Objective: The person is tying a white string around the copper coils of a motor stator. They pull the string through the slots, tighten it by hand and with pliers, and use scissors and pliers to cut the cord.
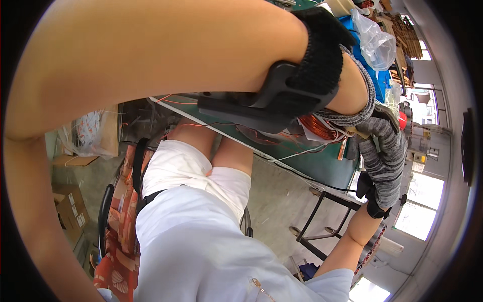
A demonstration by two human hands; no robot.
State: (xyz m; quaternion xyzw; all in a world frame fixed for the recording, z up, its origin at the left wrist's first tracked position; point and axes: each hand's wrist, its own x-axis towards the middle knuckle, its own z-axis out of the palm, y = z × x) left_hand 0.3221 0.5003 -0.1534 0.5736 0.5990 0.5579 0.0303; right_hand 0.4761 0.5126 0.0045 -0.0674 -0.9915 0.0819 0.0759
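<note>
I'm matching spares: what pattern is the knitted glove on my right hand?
The knitted glove has grey-and-black stripes, best seen in the head view.

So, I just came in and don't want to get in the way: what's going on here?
A person sits on a red patterned chair at a green-topped table. The right hand, in a grey knitted glove, is near a coil of copper wire. The left hand, gloved too, is mostly hidden, so what either grip holds, if anything, can't be made out.
</note>
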